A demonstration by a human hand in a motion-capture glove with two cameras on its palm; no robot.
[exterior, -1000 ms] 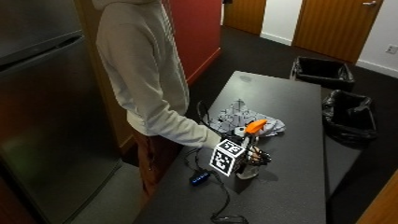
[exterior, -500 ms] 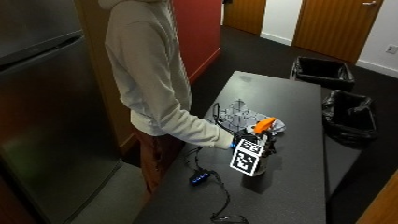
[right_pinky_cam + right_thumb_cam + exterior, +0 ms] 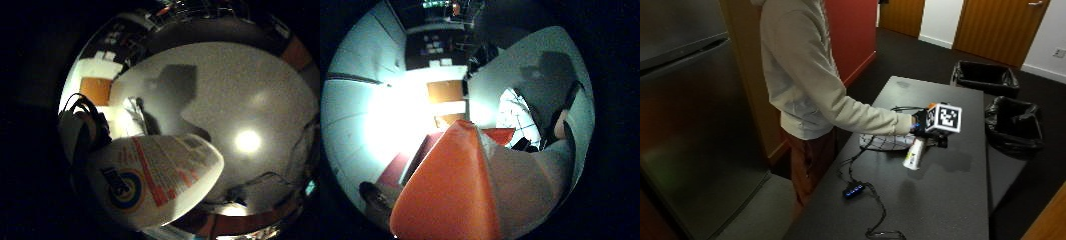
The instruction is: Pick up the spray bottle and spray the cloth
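this is looking like an office break area or a back room in a commercial building. a tall stainless-steel fridge [image 3: 686, 110] is standing against the wall beside a long dark counter [image 3: 933, 200]. 2 bins lined with black bags [image 3: 985, 77] [image 3: 1013, 125] are sitting on dark carpet at the counter's far end. 2 plain wooden doors [image 3: 999, 30] [image 3: 901, 15] are facing onto the room from white walls, with a wall socket [image 3: 1059, 52] beside one, and a red panel [image 3: 853, 35] is running along the near wall.
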